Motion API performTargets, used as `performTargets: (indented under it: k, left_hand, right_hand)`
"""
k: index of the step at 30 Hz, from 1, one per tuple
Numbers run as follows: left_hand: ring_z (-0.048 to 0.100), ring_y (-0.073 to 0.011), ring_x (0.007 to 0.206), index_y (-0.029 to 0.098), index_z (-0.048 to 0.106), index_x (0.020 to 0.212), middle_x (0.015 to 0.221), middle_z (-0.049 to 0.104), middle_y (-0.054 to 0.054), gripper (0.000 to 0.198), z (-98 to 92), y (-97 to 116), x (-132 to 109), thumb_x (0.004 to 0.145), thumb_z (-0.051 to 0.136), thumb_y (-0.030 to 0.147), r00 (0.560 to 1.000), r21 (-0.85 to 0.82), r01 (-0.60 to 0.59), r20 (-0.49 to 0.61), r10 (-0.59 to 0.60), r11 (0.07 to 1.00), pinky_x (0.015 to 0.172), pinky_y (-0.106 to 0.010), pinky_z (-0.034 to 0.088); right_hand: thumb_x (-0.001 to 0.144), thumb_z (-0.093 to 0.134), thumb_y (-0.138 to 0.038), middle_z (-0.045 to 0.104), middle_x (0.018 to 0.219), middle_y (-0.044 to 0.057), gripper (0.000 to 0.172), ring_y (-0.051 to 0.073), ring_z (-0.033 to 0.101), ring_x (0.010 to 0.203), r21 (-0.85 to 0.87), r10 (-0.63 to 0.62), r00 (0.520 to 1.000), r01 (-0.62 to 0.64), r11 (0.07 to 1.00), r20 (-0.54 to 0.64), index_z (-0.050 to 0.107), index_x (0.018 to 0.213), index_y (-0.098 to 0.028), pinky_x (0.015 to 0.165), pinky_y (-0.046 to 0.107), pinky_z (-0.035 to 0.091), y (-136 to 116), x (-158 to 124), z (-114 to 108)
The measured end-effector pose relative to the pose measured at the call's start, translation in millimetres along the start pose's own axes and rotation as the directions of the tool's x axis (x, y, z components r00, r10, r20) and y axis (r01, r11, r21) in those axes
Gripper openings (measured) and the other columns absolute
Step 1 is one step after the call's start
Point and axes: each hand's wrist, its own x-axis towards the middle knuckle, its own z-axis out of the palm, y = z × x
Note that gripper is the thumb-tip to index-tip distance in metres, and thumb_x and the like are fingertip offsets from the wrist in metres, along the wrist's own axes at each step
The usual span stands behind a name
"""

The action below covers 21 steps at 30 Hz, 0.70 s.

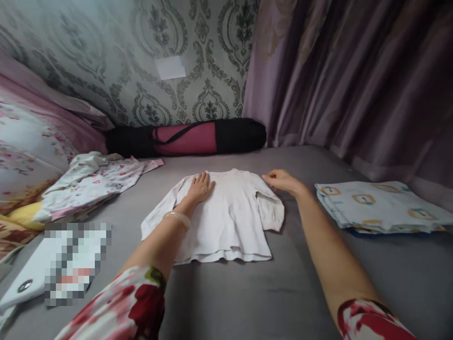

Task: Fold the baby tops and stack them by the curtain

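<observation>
A small white long-sleeved shirt (230, 217) lies spread on the grey bed sheet, its neckline away from me. My left hand (201, 187) rests flat on its upper left part, fingers stretched out; a pale bangle (177, 218) circles that wrist. At the shirt's right shoulder, my right hand (282, 182) is closed, with thumb and fingertips pinched at the edge of the cloth. The right sleeve (271, 212) is bent down beside the body of the shirt, while the left sleeve (159, 210) angles outward, partly behind my left forearm.
Folded printed cloth (382, 203) lies at the right. On the left are a pile of printed clothes (102, 182), a floral pillow (28, 141) and a white device (31, 269) beside a blurred-out patch. A black and maroon long bag (191, 138) lies along the wall; purple curtains (318, 71) hang right.
</observation>
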Motion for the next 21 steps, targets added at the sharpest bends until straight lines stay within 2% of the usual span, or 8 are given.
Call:
performTargets:
  k: [3, 5, 8, 10, 14, 17, 19, 21]
  left_hand:
    - [0.019, -0.0281, 0.147, 0.01, 0.025, 0.15, 0.158, 0.022, -0.015, 0.065, 1.1, -1.2, 0.6, 0.098, 0.018, 0.048, 1.0, 0.023, -0.002, 0.009, 0.002, 1.0, 0.117, -0.045, 0.018]
    - [0.019, -0.028, 0.147, 0.01, 0.025, 0.15, 0.159, 0.021, -0.015, 0.064, -0.5, -0.4, 1.5, 0.098, 0.018, 0.046, 1.0, 0.046, 0.005, 0.028, -0.007, 0.999, 0.116, -0.044, 0.02]
    - [0.025, -0.0284, 0.145, 0.01, 0.029, 0.148, 0.157, 0.025, -0.016, 0.059, -9.7, 8.5, 4.5, 0.098, 0.02, 0.041, 0.997, 0.085, 0.042, 0.063, -0.047, 0.996, 0.112, -0.044, 0.027]
    - [0.037, -0.0313, 0.138, 0.008, 0.04, 0.141, 0.15, 0.038, -0.021, 0.052, -18.4, 22.6, 8.4, 0.096, 0.029, 0.032, 0.994, 0.127, 0.087, 0.061, -0.095, 0.988, 0.107, -0.047, 0.032]
    - [0.053, -0.0311, 0.121, 0.01, 0.057, 0.121, 0.126, 0.06, -0.021, 0.037, -26.7, 69.3, 18.5, 0.089, 0.039, 0.018, 0.996, 0.161, 0.093, -0.029, -0.089, 0.983, 0.103, -0.049, 0.035]
    - [0.054, -0.0232, 0.12, 0.015, 0.056, 0.123, 0.127, 0.06, -0.014, 0.037, -16.1, 108.3, 25.6, 0.09, 0.039, 0.017, 0.976, 0.03, -0.178, -0.12, 0.18, 0.984, 0.104, -0.039, 0.038]
    - [0.053, -0.0199, 0.122, 0.015, 0.054, 0.126, 0.13, 0.059, -0.012, 0.038, -3.0, 128.8, 29.3, 0.09, 0.04, 0.017, 0.925, -0.077, -0.357, -0.165, 0.342, 0.931, 0.105, -0.035, 0.039]
    - [0.049, -0.0187, 0.128, 0.013, 0.052, 0.13, 0.136, 0.056, -0.013, 0.039, 10.9, 142.2, 31.1, 0.094, 0.038, 0.02, 0.909, -0.142, -0.397, -0.195, 0.367, 0.907, 0.109, -0.033, 0.037]
  right_hand:
    - [0.077, 0.072, -0.043, 0.069, 0.101, 0.013, 0.052, 0.018, 0.065, 0.082, -0.077, 0.118, 0.986, -0.109, 0.991, 0.119, 0.062, 0.116, -0.01, 0.056, 0.021, 0.051, 25.9, -20.0, -13.8]
    - [0.073, 0.076, -0.041, 0.069, 0.101, 0.011, 0.057, 0.016, 0.065, 0.079, -0.106, 0.128, 0.973, -0.109, 0.988, 0.192, 0.06, 0.12, -0.012, 0.056, 0.02, 0.05, 34.9, -28.5, -12.5]
    - [0.073, 0.075, -0.037, 0.07, 0.098, 0.008, 0.048, 0.013, 0.064, 0.071, -0.164, 0.104, 0.943, -0.054, 0.985, 0.317, 0.061, 0.114, -0.014, 0.055, 0.02, 0.049, 35.9, -32.0, -3.9]
    - [0.074, 0.072, -0.033, 0.069, 0.099, 0.009, 0.042, 0.013, 0.064, 0.068, -0.202, 0.082, 0.939, -0.013, 0.979, 0.335, 0.061, 0.11, -0.013, 0.052, 0.02, 0.048, 32.2, -30.6, 1.7]
    - [0.075, 0.067, -0.025, 0.069, 0.101, 0.009, 0.038, 0.014, 0.065, 0.068, -0.229, 0.064, 0.955, 0.005, 0.973, 0.29, 0.059, 0.11, -0.014, 0.053, 0.021, 0.047, 28.5, -28.2, 8.1]
    - [0.076, 0.064, -0.02, 0.068, 0.103, 0.009, 0.034, 0.017, 0.066, 0.077, -0.262, 0.053, 0.966, 0.016, 0.965, 0.254, 0.061, 0.11, -0.016, 0.061, 0.023, 0.048, 28.8, -31.9, 5.5]
    - [0.08, 0.058, -0.015, 0.067, 0.109, 0.011, 0.03, 0.02, 0.065, 0.091, -0.334, 0.023, 0.993, 0.016, 0.942, 0.113, 0.062, 0.11, -0.018, 0.071, 0.026, 0.049, 25.2, -38.2, -0.4]
    - [0.086, 0.045, -0.01, 0.062, 0.117, 0.014, 0.033, 0.024, 0.061, 0.103, -0.421, -0.058, 0.986, -0.013, 0.907, -0.155, 0.061, 0.114, -0.017, 0.081, 0.031, 0.047, 16.1, -47.0, -7.8]
